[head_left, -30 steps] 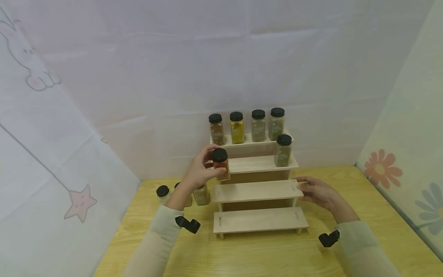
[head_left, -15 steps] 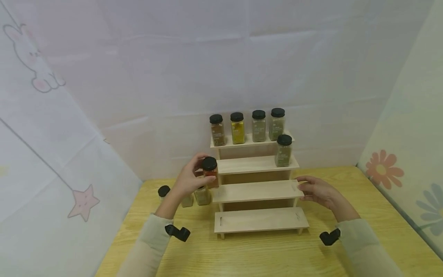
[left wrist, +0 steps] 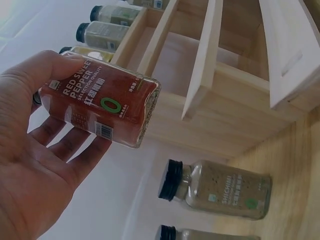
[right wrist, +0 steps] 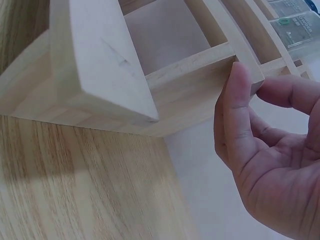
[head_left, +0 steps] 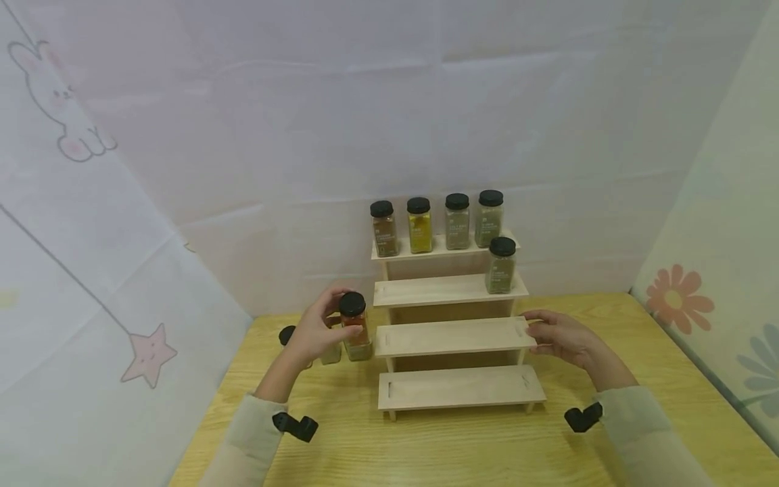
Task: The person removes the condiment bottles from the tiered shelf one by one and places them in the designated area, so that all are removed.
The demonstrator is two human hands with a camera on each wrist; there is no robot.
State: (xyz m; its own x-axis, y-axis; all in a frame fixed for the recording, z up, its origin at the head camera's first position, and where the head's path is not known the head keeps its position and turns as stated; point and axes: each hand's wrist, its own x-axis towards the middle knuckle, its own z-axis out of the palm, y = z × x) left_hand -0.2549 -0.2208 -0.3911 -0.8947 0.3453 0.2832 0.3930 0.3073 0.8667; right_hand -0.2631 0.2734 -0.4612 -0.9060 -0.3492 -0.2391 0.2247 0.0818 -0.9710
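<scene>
My left hand point(head_left: 318, 331) grips a spice jar of red sweet pepper point(left wrist: 100, 95) by its upper part, thumb on one side and fingers on the other. In the head view this black-lidded jar overlaps a jar of shichimi point(head_left: 359, 352) standing on the table left of the rack. My right hand point(head_left: 564, 339) pinches the right end of the second-lowest shelf of the stepped wooden spice rack point(head_left: 459, 389); the right wrist view shows thumb and fingertip point(right wrist: 239, 75) at the shelf's corner.
Several spice jars, one a yellow jar point(head_left: 420, 230), line the top shelf. A green jar point(head_left: 500, 274) stands at the right end of the shelf below. Further left on the table are more jars, one with a black lid point(head_left: 287, 335), partly behind my left hand. A fabric wall point(head_left: 316, 135) rises behind.
My left hand has carried the red sweet pepper jar left and down, from in front of the rack's shelves to above the jars at the left. My right hand stays at the shelf end.
</scene>
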